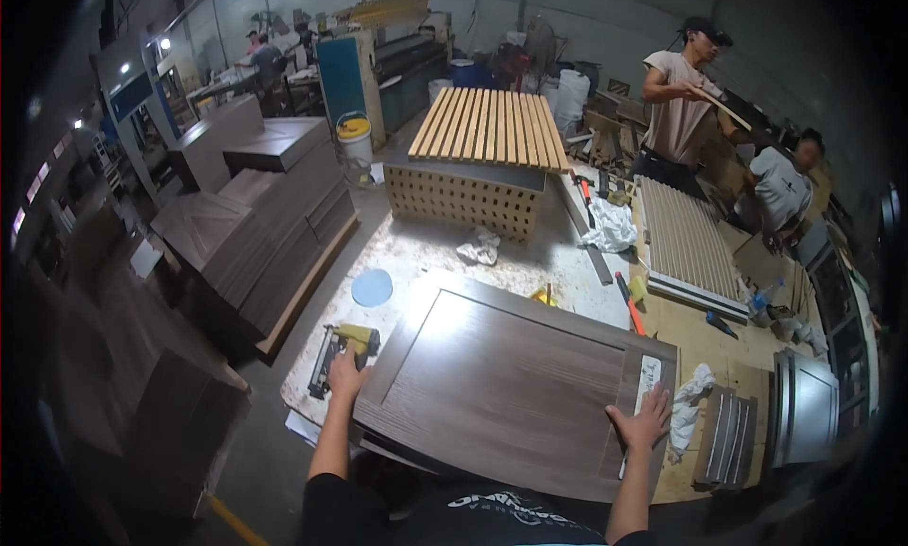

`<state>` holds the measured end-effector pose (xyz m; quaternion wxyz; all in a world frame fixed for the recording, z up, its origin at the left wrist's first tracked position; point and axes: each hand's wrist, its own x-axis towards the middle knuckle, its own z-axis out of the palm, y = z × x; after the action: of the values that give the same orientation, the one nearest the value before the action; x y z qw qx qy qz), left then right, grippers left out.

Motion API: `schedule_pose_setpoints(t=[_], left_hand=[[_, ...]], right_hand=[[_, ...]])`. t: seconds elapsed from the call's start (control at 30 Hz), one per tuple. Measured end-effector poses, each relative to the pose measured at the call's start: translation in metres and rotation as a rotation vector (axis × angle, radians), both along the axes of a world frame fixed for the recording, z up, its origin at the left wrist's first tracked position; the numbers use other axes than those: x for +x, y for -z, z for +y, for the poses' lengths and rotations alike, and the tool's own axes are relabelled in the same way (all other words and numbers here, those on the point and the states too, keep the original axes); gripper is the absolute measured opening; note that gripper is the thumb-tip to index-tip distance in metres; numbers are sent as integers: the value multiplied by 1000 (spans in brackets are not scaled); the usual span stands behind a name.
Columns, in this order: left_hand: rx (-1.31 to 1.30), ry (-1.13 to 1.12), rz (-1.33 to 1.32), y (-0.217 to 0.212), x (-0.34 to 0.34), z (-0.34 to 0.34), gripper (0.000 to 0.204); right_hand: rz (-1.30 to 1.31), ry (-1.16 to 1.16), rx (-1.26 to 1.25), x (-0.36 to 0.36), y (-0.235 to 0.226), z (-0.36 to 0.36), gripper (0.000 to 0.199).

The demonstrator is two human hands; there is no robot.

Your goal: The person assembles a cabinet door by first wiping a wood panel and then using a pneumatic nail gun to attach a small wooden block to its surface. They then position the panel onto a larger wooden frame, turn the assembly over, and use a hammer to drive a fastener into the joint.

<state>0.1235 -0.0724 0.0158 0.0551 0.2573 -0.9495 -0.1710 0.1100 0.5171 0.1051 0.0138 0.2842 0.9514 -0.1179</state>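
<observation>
A dark brown wood-grain cabinet door (511,376) with a raised frame lies flat on the worktable in front of me. At its left edge my left hand (346,374) closes on a yellow-and-black nail gun (352,338), which rests on the table. Part of its grip is hidden by my fingers. My right hand (645,417) presses flat on the door's right frame rail, fingers spread, holding nothing. Beside those fingers a white label (650,374) lies on the rail. A round light-blue disc (372,288) sits beyond the nail gun.
A slatted wooden panel (487,125) rests on a perforated box (463,201) at the back. Crumpled white paper (610,226), an orange-handled tool (631,305) and another slatted panel (688,243) lie to the right. Stacked brown panels (255,234) stand left. Two people work at the far right.
</observation>
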Motion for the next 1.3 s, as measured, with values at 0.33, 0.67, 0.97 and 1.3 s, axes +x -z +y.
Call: schedule_pose_setpoints(t=[0.33, 0.67, 0.97, 1.3], left_hand=[[173, -109, -36, -13, -10, -9, 84], [574, 344, 227, -246, 8, 20, 45], [627, 714, -284, -348, -77, 204, 32], [443, 1213, -558, -242, -176, 459, 33]], right_hand=[[154, 2, 14, 13, 12, 2, 126], [367, 43, 34, 5, 18, 3, 119], [200, 90, -84, 11, 7, 6, 113], [412, 76, -216, 11, 22, 12, 100]])
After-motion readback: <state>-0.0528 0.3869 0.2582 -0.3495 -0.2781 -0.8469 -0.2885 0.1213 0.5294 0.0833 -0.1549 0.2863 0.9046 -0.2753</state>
